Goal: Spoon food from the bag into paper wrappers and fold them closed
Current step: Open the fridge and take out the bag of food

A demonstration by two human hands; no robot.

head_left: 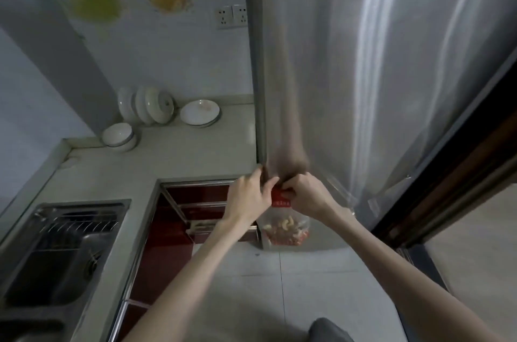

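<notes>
A clear plastic bag (285, 230) with a red label hangs in front of me, with mixed nuts and dried fruit in its bottom. Both hands pinch its top edge. My left hand (249, 196) grips the top at the left, my right hand (305, 196) grips it at the right. The bag hangs above the floor, close to the corner of the steel fridge (363, 76). I see no paper wrappers and no spoon.
An L-shaped counter (173, 151) runs left with white plates (200, 113), a bowl (119, 136) and a steel sink (58, 246). Red cabinet fronts (165, 252) sit below. Grey tiled floor (307, 285) lies under my arms. A dark doorway (453, 188) is on the right.
</notes>
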